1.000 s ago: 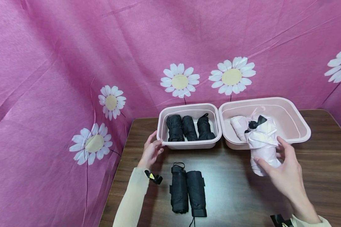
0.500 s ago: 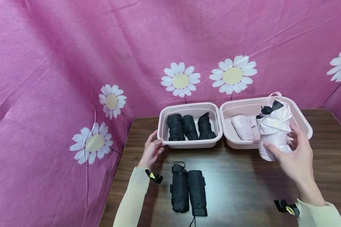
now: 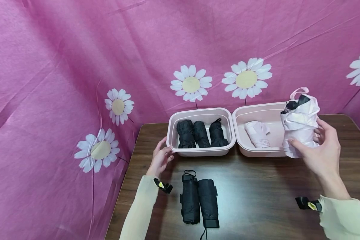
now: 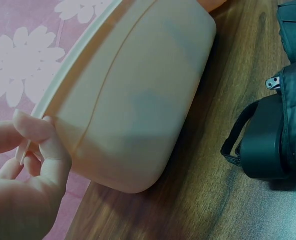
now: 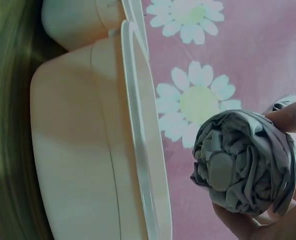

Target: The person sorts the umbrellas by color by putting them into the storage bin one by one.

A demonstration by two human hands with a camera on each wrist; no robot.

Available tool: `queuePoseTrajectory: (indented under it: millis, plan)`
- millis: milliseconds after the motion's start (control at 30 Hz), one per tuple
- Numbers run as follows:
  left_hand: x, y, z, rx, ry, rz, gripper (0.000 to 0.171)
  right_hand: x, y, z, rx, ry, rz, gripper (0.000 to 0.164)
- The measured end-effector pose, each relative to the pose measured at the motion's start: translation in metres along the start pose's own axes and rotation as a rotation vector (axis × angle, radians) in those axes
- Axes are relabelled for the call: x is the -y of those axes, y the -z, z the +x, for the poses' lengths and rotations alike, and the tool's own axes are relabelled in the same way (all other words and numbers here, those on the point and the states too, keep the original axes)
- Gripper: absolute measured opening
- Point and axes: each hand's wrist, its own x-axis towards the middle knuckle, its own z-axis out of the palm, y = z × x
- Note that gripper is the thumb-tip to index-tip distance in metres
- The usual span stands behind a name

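My right hand (image 3: 327, 150) grips a rolled pale pink folding umbrella (image 3: 301, 121) above the right end of the larger pink plastic bin (image 3: 259, 152). The umbrella stands nearly upright, its black handle end and pink wrist strap at the top. In the right wrist view the umbrella's tip end (image 5: 233, 165) faces the camera, beyond the bin's rim. Another pale pink umbrella (image 3: 257, 134) lies inside that bin. At the left, my left hand (image 3: 160, 161) pinches the rim of the smaller pink bin (image 3: 202, 152) at its near left corner, thumb and fingers on the lip (image 4: 42, 102).
Three black folded umbrellas (image 3: 200, 134) lie side by side in the smaller bin. Two more black umbrellas (image 3: 190, 200) lie on the wooden table (image 3: 252, 200) in front of it. A pink daisy-print cloth (image 3: 156, 40) hangs behind the bins, which stand side by side.
My right hand has carried the pale pink umbrella rightward and away from me, over the larger bin, uncovering the umbrella lying in it. My left hand stays on the smaller bin's rim.
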Motion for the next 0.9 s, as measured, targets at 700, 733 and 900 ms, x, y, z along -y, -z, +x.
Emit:
queuePoseTrajectory:
  millis: [700, 733, 900]
  plan:
    - [0.0, 0.0, 0.0, 0.0, -0.003, -0.003, 0.057, -0.02, 0.006, 0.04, 0.042, -0.032, -0.15, 0.082]
    - [0.001, 0.0, 0.0, 0.0, -0.003, -0.003, 0.058, -0.021, 0.006, 0.041, 0.046, -0.033, -0.162, 0.081]
    - [0.001, 0.0, 0.0, 0.0, -0.007, 0.004, 0.059, -0.024, 0.002, 0.048, 0.05, -0.051, -0.19, 0.081]
